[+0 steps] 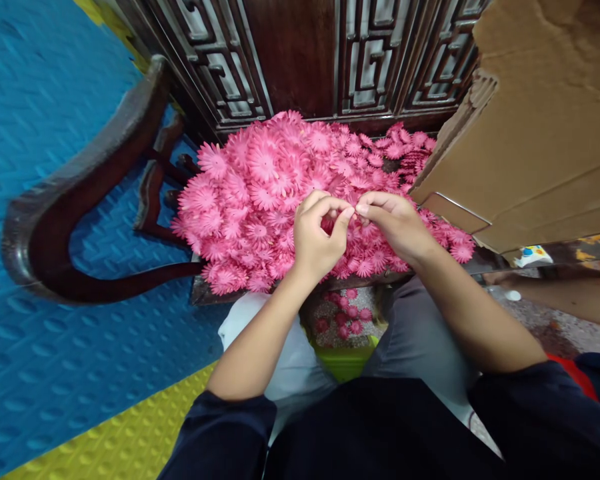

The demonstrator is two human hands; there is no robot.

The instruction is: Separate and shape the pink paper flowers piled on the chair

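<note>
Left hand and right hand are pinched closed, tips close together, any held piece too small to tell; pink flowers heap mainly toward ten o'clock. A light, steady pinch should spare petals.

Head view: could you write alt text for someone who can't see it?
A person's left hand and right hand pinch close together over heaped pink flowers. A curved wooden armrest stands left, cardboard right.

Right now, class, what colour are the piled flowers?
The piled flowers are pink, clearest in the head view.
</note>
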